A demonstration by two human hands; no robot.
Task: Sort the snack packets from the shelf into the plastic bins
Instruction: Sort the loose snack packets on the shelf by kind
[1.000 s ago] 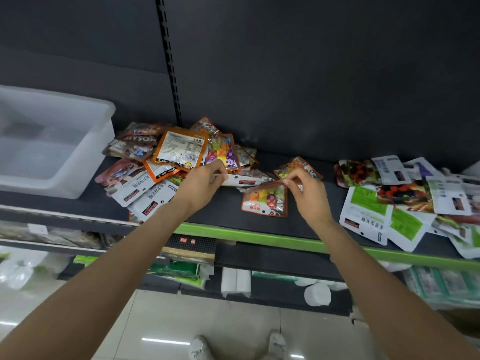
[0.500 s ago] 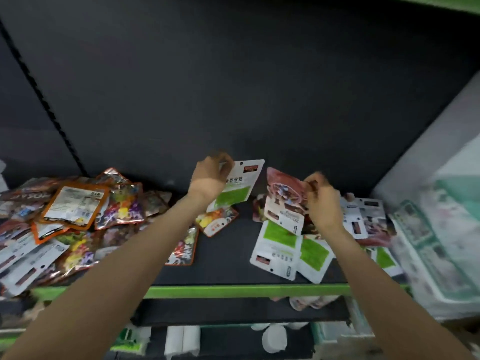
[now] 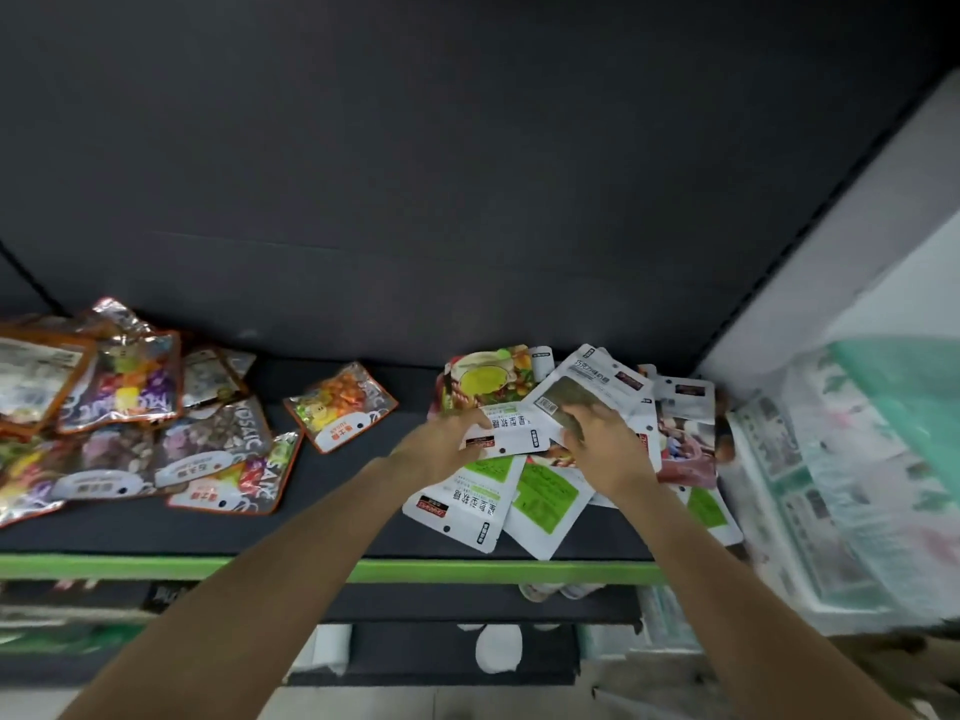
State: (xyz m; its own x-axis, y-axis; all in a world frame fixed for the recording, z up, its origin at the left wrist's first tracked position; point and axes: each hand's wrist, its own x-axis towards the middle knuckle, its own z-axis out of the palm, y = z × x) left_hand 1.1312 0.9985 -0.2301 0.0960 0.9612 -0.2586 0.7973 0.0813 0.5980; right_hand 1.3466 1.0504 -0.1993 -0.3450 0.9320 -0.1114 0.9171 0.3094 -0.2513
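Both hands are on the right-hand pile of white and green snack packets [image 3: 540,504] on the dark shelf [image 3: 343,491]. My left hand [image 3: 441,446] grips the left end of a white packet with green print [image 3: 511,433]. My right hand [image 3: 605,441] holds the same packet's right side, fingers curled over it and over a grey-faced packet [image 3: 576,387] behind. A single orange-edged packet [image 3: 340,405] lies apart in the middle. A pile of colourful orange-edged packets [image 3: 156,433] covers the shelf's left part. No plastic bin is in view.
The shelf has a green front edge [image 3: 415,569] and a dark back wall. A white side panel and blurred stacked goods in clear wrap [image 3: 852,485] stand at the right. Lower shelves with white rolls [image 3: 496,649] show below.
The view has swung right, away from the left pile and the bin. Both hands have come down from holding packets raised in the air onto the right-hand pile, now together on one white packet.
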